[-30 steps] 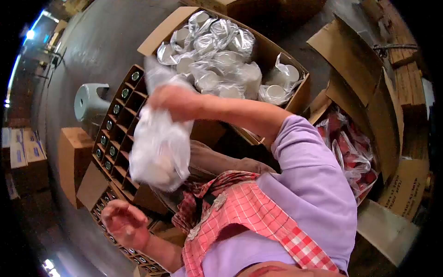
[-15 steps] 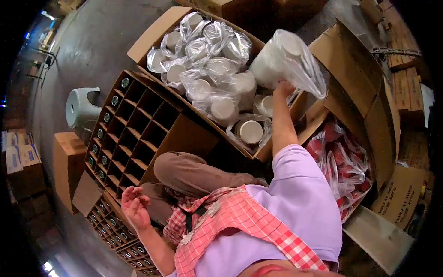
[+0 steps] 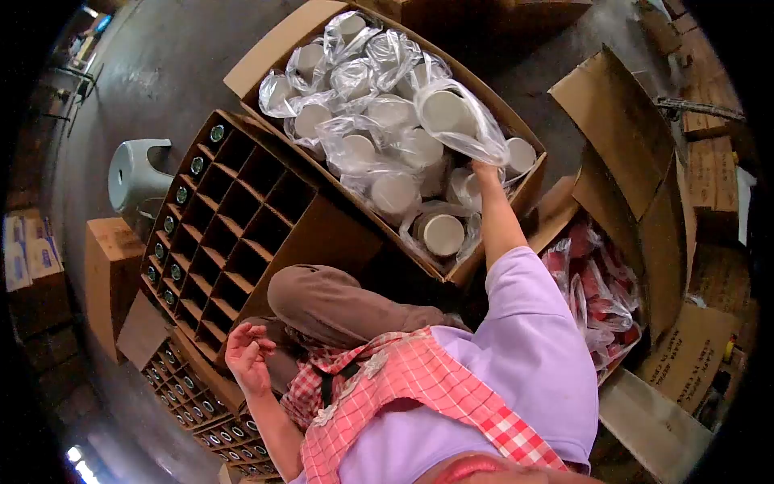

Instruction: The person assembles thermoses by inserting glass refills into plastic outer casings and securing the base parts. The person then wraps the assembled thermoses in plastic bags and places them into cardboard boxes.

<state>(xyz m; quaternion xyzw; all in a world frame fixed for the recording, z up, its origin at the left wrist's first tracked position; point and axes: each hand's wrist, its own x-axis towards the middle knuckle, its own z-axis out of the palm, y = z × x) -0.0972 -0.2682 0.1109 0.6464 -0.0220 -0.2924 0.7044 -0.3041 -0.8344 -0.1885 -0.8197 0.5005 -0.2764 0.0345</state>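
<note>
My right hand (image 3: 485, 171) is closed on the gathered end of a clear plastic bag (image 3: 484, 141) that holds white-topped cylindrical containers. It is over the right part of a large cardboard box (image 3: 528, 189), packed with more bagged white-topped containers (image 3: 395, 194). My fingertips are partly hidden by the plastic. Beside my knee, my left hand (image 3: 251, 359) is raised with its fingers loosely curled and apart, holding nothing. Nearest to it is a cardboard box with dividers (image 3: 242, 202); round-topped items stand in several compartments along its left side.
A pale stool (image 3: 133, 173) and a brown carton (image 3: 111, 278) stand at the left. Below them are more divided boxes (image 3: 173, 387) of round-topped items. At the right, an open box with raised flaps (image 3: 617, 137) holds red items in clear plastic (image 3: 597, 298).
My right hand first swung the bagged containers from the divided box to the large box's right end, then lowered them among the others. My left hand has moved slightly, staying near my knee.
</note>
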